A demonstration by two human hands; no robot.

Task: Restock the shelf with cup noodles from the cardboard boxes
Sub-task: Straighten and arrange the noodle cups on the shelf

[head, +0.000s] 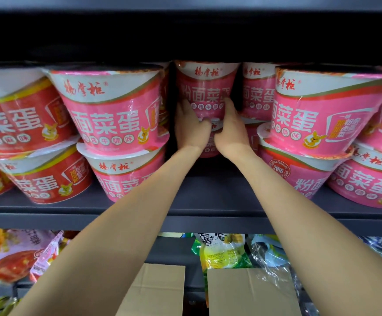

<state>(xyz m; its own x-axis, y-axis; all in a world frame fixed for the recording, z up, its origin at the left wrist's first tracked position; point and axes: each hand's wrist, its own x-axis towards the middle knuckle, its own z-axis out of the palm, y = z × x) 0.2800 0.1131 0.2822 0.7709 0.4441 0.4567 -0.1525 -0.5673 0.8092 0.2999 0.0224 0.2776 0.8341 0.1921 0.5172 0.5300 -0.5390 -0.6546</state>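
A pink cup of noodles [206, 87] sits deep in the middle gap of the dark shelf [185, 218], stacked on a lower pink cup [209, 145]. My left hand [191, 126] holds the upper cup's left side with fingers laid up along it. My right hand [230, 128] holds its right side, thumb curled in at its base. Both forearms reach in over the shelf's front edge. Stacked pink cups [110, 110] flank the gap on the left and more pink cups [317, 110] on the right. Open cardboard box flaps [249, 290] show at the bottom.
Red cup noodles [19, 115] fill the far left of the shelf in two layers. The shelf above hangs low over the cups. Below, bagged snacks lie on a lower shelf: a pink-red bag [14, 254] left, a green-yellow bag [224, 252] centre.
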